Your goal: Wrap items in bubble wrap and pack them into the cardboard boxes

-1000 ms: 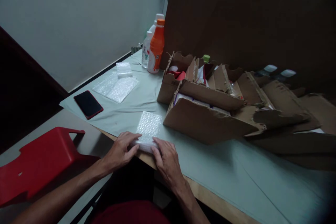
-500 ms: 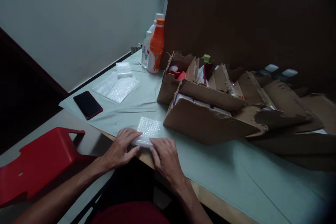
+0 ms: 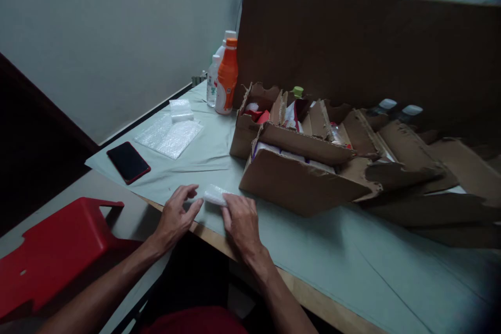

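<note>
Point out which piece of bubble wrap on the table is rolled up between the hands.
It is the small bubble-wrap roll at the table's near edge, between the left hand and right hand. The other bubble wrap lies flat beside the phone, untouched.

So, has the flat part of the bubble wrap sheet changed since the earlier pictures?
Yes. The bubble wrap is now a small roll between the left hand and right hand; its flat part toward the cardboard box is gone.

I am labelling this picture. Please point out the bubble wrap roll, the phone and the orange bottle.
bubble wrap roll (image 3: 213, 196), head view, middle of the roll
phone (image 3: 128, 162), head view, centre of the dark screen
orange bottle (image 3: 226, 78), head view, orange body
</note>
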{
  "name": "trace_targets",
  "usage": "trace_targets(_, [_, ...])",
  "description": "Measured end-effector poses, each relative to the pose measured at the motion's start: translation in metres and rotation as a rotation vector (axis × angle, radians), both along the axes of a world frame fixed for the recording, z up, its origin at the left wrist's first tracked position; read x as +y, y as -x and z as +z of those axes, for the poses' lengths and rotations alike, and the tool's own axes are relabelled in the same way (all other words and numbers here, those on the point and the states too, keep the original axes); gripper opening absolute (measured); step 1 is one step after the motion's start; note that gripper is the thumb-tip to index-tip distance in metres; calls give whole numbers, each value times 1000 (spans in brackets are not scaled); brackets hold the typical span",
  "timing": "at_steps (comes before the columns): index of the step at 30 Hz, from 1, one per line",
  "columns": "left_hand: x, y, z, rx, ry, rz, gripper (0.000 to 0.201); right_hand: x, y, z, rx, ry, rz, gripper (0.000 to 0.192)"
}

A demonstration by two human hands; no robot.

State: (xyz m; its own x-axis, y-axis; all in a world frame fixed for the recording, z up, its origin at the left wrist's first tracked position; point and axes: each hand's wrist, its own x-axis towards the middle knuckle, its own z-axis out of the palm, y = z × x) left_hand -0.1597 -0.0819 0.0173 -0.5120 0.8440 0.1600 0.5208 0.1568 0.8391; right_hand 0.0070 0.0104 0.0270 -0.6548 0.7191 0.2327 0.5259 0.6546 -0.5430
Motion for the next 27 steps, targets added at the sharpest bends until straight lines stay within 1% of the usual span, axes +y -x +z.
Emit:
trace_targets(2, [-12,-12,5,-299,27,-5,40,-1,-3,0,65,56,-72,25])
trace_targets(3, [-16,-20,7,-445,28,-40,43,-4,-6,1,119,128,-96,24])
trace_targets(5, [-16,-34,11,-662,-4,-120,50,-13,-12,3,266,343,-101,22])
trace_targets(7, [-12,-46,14,-752,-37,-163,50,-23,-21,6,393,541,-81,20])
trace_targets(8, [-9,-50,15,-768,-49,-168,48,-26,-26,7,420,587,-78,20])
trace_targets(10, [-5,-57,15,-780,-58,-181,43,-30,-38,9,425,609,-86,18])
trace_targets(12, [-4,-61,15,-780,-37,-233,39,-28,-53,12,392,614,-57,17])
trace_targets(14, [-3,-64,15,-741,-1,-312,34,-25,-71,17,350,618,-1,20])
trace_targets(15, [-3,-66,15,-692,19,-354,30,-24,-80,20,323,621,11,28])
trace_targets(18, [-4,-76,18,-447,62,-496,19,-20,-103,35,231,649,-5,66])
trace_targets(19, [-4,-80,20,-363,71,-546,17,-19,-109,41,197,660,7,72])
trace_targets(20, [-4,-85,21,-295,77,-592,15,-18,-114,47,157,661,33,68])
trace_targets(22, [-2,-91,26,-216,82,-677,13,-15,-121,57,67,612,94,45])
trace_targets(24, [4,-91,34,-155,47,-740,13,-11,-129,66,-31,523,110,25])
trace_targets(26, [19,-85,50,-31,-82,-750,25,-4,-142,76,-110,420,101,19])
trace_targets(27, [30,-81,60,66,-181,-721,35,0,-152,82,-129,359,105,19])
